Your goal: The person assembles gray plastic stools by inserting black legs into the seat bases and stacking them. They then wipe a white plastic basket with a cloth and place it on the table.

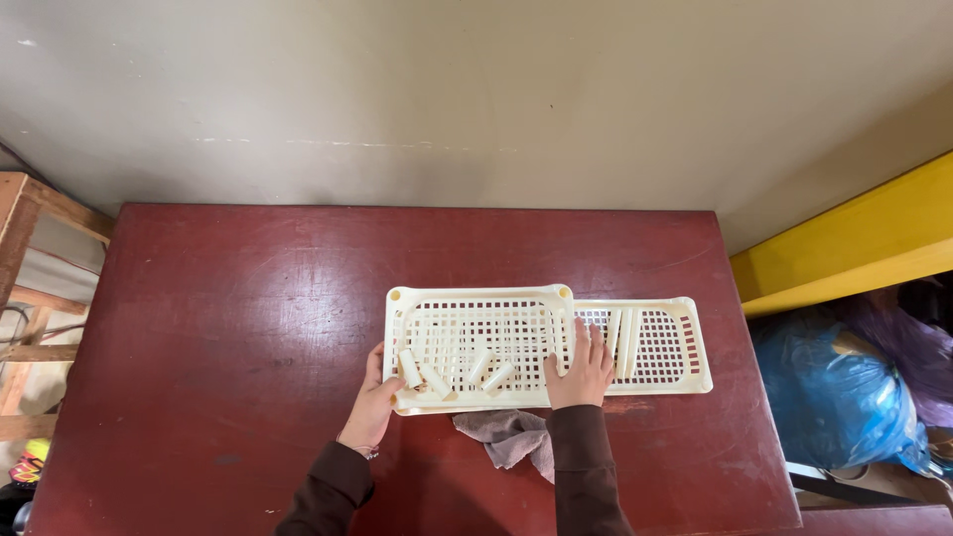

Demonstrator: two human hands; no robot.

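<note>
Trays, 2 cream perforated ones, overlap near the worktop's (248,298) front edge: left hand (375,402) grips the upper tray (476,308) corner, right hand (584,369) presses flat, steadying it (loose pegs (452,375) inside).

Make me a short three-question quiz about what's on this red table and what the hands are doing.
1. True or false: the left hand grips the near left corner of the cream perforated plastic tray.
2. Which lies on the dark red wooden table between the two forearms?
A. a grey crumpled cloth
B. a metal spoon
C. a glass jar
3. Fill in: the right hand rests flat where the nearer tray overlaps a second cream tray to its ____.

Key
1. True.
2. A.
3. Right. Short cream plastic tubes lie loose in the nearer tray; longer ones lie in the second.
</note>
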